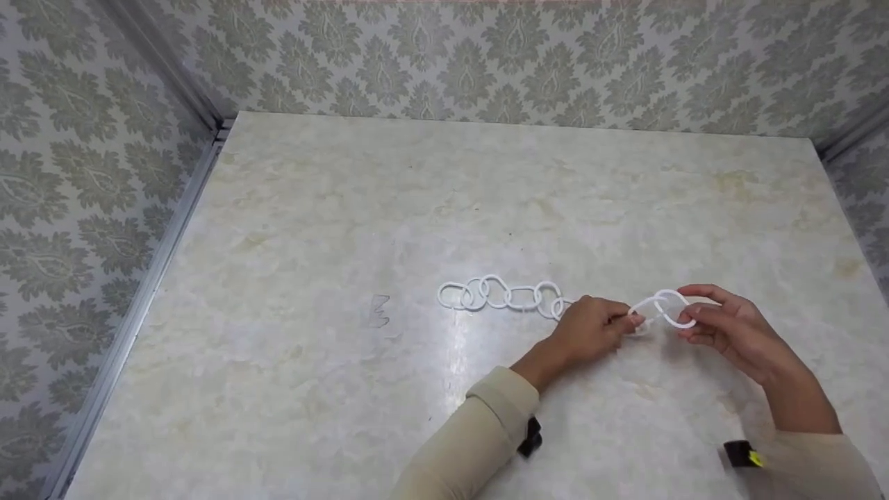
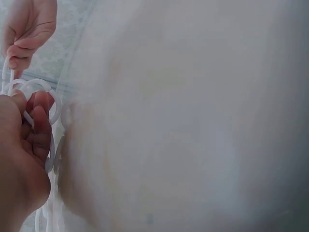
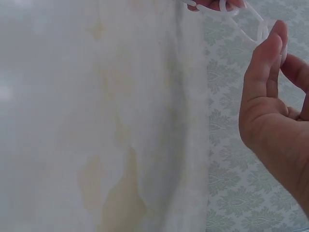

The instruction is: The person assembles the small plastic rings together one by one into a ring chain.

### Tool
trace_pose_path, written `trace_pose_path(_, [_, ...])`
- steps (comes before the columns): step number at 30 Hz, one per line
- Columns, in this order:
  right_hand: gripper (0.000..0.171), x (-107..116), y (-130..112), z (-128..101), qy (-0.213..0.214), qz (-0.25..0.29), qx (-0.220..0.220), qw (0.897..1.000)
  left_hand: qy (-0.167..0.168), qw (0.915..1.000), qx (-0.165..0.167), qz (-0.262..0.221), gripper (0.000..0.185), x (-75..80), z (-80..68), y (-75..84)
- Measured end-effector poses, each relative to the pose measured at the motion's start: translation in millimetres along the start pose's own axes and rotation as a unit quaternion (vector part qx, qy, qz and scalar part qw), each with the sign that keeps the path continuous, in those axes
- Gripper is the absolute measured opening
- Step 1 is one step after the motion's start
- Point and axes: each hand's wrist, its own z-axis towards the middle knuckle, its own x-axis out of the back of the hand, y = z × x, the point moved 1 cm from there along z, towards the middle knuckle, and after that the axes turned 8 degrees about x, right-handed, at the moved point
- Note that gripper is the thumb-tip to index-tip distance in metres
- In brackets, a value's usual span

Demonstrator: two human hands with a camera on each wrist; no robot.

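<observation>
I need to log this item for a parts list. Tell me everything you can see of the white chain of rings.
The white chain is a row of oval rings that look like smooth plastic, each hooked through the next. Most of it lies flat on the marble-look table, running leftward from the hands. Its right end is lifted: the left hand pinches one ring, and the right hand pinches the end ring, which hangs tilted between them. Whether any ring has an opening cannot be made out.

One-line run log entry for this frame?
left hand: pinches white plastic ring chain | right hand: pinches end ring | chain tail: lies on marble-look table
</observation>
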Motion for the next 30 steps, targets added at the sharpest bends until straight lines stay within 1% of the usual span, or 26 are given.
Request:
trace_pose_path(2, [0.025,2.3,-2.9,-0.6,0.012,-0.033,0.007,0.999,0.000,1.0000,0.001,0.002,0.028,-0.2,0.4,-0.5])
trace_pose_path(5, [0.018,5.8,-5.5,-0.5,0.047,-0.087,0.011,0.995,-0.003,1.0000,0.007,-0.004,0.027,-0.3,0.7,-1.0])
trace_pose_path(7, [0.014,8.5,-5.7,0.5,0.066,-0.117,0.017,0.991,-0.005,0.9998,0.013,-0.011,0.025,-0.4,1.1,-1.3])
trace_pose_path(9, [0.012,11.6,-5.4,2.4,0.082,-0.155,0.021,0.984,-0.007,0.9996,0.020,-0.021,0.023,0.1,1.5,-1.1])
trace_pose_path(12, [0.013,17.7,-4.8,5.9,0.086,-0.197,0.029,0.976,-0.010,0.9984,0.031,-0.046,0.026,1.3,2.3,-1.0])
trace_pose_path(14, [0.013,22.6,-4.9,8.0,0.082,-0.225,0.033,0.970,-0.011,0.9960,0.033,-0.082,0.030,2.7,2.3,-1.5])
trace_pose_path(16, [0.013,27.7,-5.3,9.9,0.076,-0.253,0.033,0.964,-0.010,0.9903,0.033,-0.135,0.034,4.7,1.6,-2.8])
trace_pose_path(18, [0.012,32.9,-5.2,12.3,0.072,-0.287,0.027,0.955,0.001,0.9797,0.034,-0.198,0.035,7.9,0.3,-5.3])
trace_pose_path(20, [0.011,38.1,-4.4,15.6,0.067,-0.321,0.017,0.945,0.021,0.9659,0.038,-0.255,0.032,13.3,-1.7,-9.0])
trace_pose_path(23, [0.016,46.8,-3.0,18.6,0.067,-0.361,-0.007,0.930,0.067,0.9484,0.043,-0.307,0.026,24.7,-3.8,-16.8])
trace_pose_path(25, [0.022,52.7,-1.9,20.2,0.068,-0.382,-0.024,0.921,0.097,0.9392,0.050,-0.326,0.023,35.8,-6.0,-23.8])
trace_pose_path(26, [0.024,55.7,-1.5,20.6,0.069,-0.390,-0.033,0.918,0.110,0.9362,0.054,-0.329,0.023,42.5,-7.6,-27.6])
trace_pose_path(28, [0.028,60.9,-0.8,20.9,0.073,-0.407,-0.046,0.910,0.138,0.9312,0.062,-0.332,0.021,57.8,-11.6,-36.2])
trace_pose_path(30, [0.030,65.5,-0.6,21.1,0.074,-0.418,-0.051,0.904,0.164,0.9293,0.070,-0.323,0.021,76.1,-17.2,-45.8])
